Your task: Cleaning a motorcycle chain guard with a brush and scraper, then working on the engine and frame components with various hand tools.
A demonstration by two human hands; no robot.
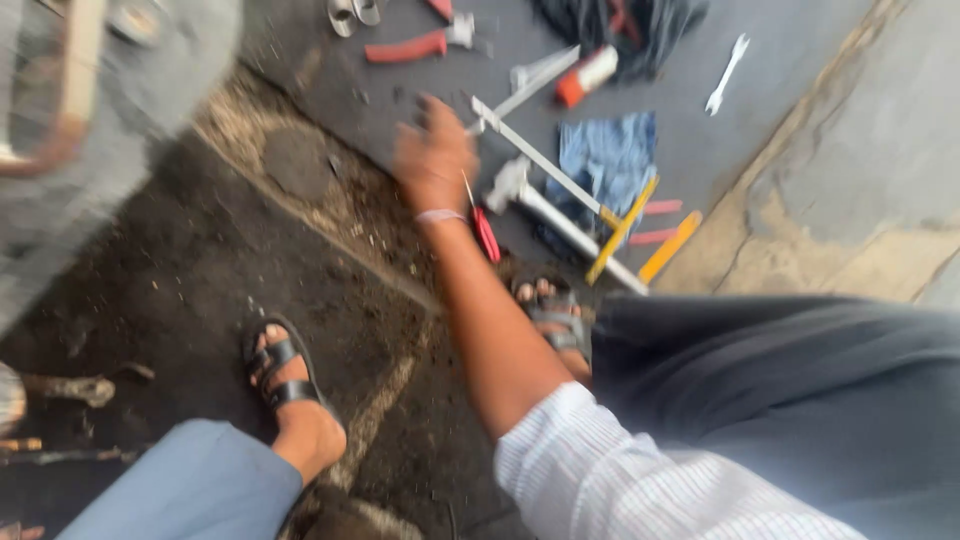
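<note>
One hand (432,160) shows, blurred, at the end of an arm in a white striped sleeve (600,470), stretched over tools scattered on the grey floor (820,60). Its fingers (440,112) spread loosely, empty; which hand it is I cannot tell. Just right lie a red-handled screwdriver (485,232), a long metal bar (540,160), a blue rag (610,155), then a spanner (727,72).

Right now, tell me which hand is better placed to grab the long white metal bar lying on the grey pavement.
Right, probably. The right hand is already stretched out close to the upper end of the long white metal bar; the picture is blurred. The left hand is out of view.
</note>
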